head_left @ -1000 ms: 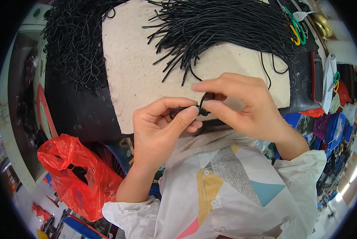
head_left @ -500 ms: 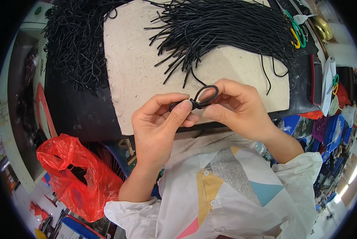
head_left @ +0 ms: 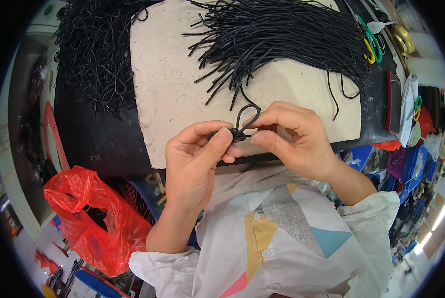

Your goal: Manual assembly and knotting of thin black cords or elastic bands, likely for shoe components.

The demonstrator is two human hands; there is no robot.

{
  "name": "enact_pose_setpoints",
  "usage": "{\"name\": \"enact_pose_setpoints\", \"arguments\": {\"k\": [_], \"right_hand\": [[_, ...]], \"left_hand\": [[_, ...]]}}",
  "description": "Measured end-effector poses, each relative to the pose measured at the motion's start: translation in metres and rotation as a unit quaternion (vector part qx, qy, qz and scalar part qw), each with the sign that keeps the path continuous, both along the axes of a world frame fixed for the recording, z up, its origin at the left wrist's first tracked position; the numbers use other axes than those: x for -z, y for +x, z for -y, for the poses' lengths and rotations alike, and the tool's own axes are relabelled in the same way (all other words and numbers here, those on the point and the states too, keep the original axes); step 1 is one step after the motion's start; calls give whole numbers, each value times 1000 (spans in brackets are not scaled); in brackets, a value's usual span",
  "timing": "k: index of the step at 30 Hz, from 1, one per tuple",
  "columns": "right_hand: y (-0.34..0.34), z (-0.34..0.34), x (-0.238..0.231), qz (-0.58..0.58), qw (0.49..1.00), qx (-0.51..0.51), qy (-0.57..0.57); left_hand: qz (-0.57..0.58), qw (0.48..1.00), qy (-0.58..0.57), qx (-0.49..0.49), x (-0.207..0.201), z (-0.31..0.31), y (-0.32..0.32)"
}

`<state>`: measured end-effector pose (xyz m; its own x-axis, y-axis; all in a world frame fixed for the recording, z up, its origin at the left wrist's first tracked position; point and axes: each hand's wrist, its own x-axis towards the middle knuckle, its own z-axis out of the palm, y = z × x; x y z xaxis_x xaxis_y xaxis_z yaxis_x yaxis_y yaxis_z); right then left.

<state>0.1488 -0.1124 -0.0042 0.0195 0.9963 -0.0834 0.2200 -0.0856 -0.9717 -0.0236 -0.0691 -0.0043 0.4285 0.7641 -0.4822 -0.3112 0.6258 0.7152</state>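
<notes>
A black cord point(head_left: 247, 108) is knotted between my hands, with one loop standing up from the knot. My left hand point(head_left: 195, 154) pinches the knot between thumb and fingertips. A short end of the cord reaches right to my right hand point(head_left: 294, 136), whose thumb and forefinger close on it. Beyond my hands, a thick bundle of straight black cords point(head_left: 282, 37) lies across a pale board point(head_left: 158, 99). To the far left sits a tangled pile of looped black cords point(head_left: 95, 59).
A red plastic bag point(head_left: 100, 223) hangs at the lower left beside the black table covering point(head_left: 90, 144). Scissors with green and yellow handles point(head_left: 373, 47) lie at the far right, near a dark red flat case point(head_left: 393, 104) and papers point(head_left: 407, 107). Blue bins point(head_left: 415, 166) stand beyond the right edge.
The upright loop has shifted left and narrowed, no longer lying against my right fingers. My right hand now holds a short cord end beside the knot; my left hand keeps its pinch.
</notes>
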Motion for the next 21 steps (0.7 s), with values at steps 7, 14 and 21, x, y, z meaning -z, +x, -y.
{"name": "enact_pose_setpoints", "arguments": {"k": [7,14,21], "right_hand": [[1,-2,-1,48,994,-26,98],[-3,0,-4,67,995,-17,77],[-5,-3,-12,128,984,-38,119]], "left_hand": [[27,999,18,4,-2,0,-2],[-35,996,81,-25,-2,4,6],[16,997,33,-61,-3,6,6]]}}
